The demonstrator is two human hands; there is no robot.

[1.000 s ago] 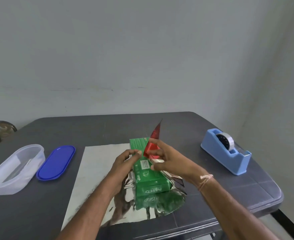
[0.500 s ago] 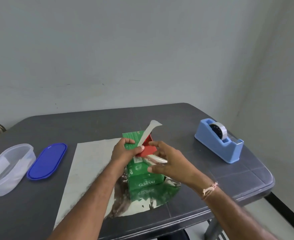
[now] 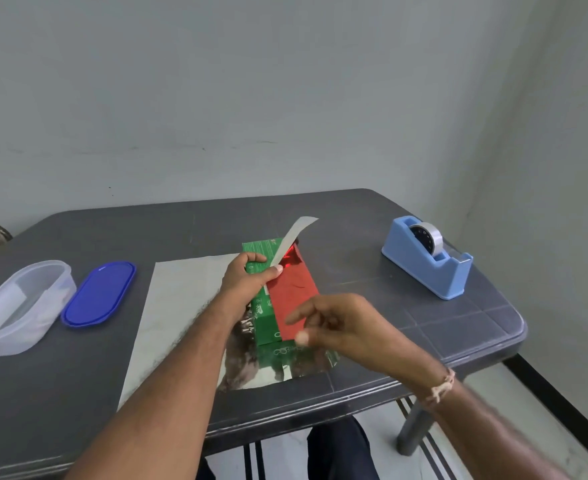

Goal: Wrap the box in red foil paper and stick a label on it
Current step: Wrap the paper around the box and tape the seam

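Observation:
A green box (image 3: 264,317) lies on the foil sheet (image 3: 181,296), which rests silver side up on the grey table. The sheet's right edge is folded over the box top, showing its red face (image 3: 294,299); a silver corner flap sticks up at the far end. My left hand (image 3: 247,280) grips the box's left side, its thumb pressing the red flap's edge onto the top. My right hand (image 3: 334,323) hovers blurred over the box's near right corner, fingers loosely bent, holding nothing that I can see.
A blue tape dispenser (image 3: 427,259) with a tape roll stands at the right. At the left sit a clear plastic tub (image 3: 18,306) with a white item inside and its blue lid (image 3: 98,292). The table's front edge (image 3: 285,410) is near.
The red flap has been laid flatter across the box top. My left thumb now pins its edge. My right hand let go and moved toward the near end.

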